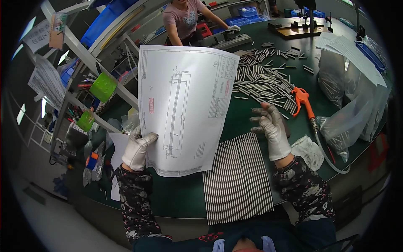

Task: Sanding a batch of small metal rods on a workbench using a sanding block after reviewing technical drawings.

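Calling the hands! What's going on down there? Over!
Left hand gripping paper drawing. Right hand open, seemingly empty, beside lined-up metal rods. Paper drawing hides rods' upper-left corner from view.

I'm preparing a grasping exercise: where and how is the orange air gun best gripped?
Probably by its straight handle, from above and the right: it lies on the table with some space there, while metal pins crowd its left.

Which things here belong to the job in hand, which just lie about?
Job, by the look of it:
drawing sheet, held by the left hand
row of long thin rods, near the open right hand

Apparently lying about:
pile of short rods (possibly related)
orange air gun
crumpled white fabric
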Motion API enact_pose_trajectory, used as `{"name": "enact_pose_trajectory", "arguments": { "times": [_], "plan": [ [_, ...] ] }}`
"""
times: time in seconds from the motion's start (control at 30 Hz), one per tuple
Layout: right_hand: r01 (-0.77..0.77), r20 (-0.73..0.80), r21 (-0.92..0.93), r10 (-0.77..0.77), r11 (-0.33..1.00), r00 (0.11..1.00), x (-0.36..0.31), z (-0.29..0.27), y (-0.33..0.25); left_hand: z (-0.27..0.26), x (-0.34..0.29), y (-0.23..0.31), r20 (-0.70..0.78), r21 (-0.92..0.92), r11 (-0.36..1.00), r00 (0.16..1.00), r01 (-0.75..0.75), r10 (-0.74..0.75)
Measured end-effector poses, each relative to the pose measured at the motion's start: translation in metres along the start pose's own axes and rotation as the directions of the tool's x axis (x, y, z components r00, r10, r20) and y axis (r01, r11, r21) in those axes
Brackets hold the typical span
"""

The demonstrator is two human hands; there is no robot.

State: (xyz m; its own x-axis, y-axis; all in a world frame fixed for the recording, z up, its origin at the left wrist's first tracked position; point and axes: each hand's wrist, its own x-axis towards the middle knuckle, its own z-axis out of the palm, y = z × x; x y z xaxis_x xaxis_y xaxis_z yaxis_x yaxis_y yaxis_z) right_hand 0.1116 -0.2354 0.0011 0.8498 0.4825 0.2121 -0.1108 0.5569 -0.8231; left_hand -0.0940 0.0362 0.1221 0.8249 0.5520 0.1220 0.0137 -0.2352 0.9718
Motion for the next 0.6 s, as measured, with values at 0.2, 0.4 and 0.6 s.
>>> {"name": "enact_pose_trajectory", "arguments": {
  "times": [0.2,0.4,0.6],
  "plan": [
    [0.080,0.086,-0.091,-0.072,0.993,0.994,0.010,-0.020,-0.014,-0.019,-0.001,0.022,0.269,0.323,0.927,0.920,0.193,-0.285],
    [-0.196,0.384,-0.280,0.296,0.940,0.874,0.002,-0.011,-0.035,0.008,0.012,0.024,0.464,0.411,0.904,0.827,0.117,-0.318],
    [-0.350,0.091,-0.428,0.426,0.833,0.900,-0.006,0.005,-0.032,0.015,0.013,-0.003,0.289,0.539,0.770,0.933,-0.343,0.213]
  ]
}}
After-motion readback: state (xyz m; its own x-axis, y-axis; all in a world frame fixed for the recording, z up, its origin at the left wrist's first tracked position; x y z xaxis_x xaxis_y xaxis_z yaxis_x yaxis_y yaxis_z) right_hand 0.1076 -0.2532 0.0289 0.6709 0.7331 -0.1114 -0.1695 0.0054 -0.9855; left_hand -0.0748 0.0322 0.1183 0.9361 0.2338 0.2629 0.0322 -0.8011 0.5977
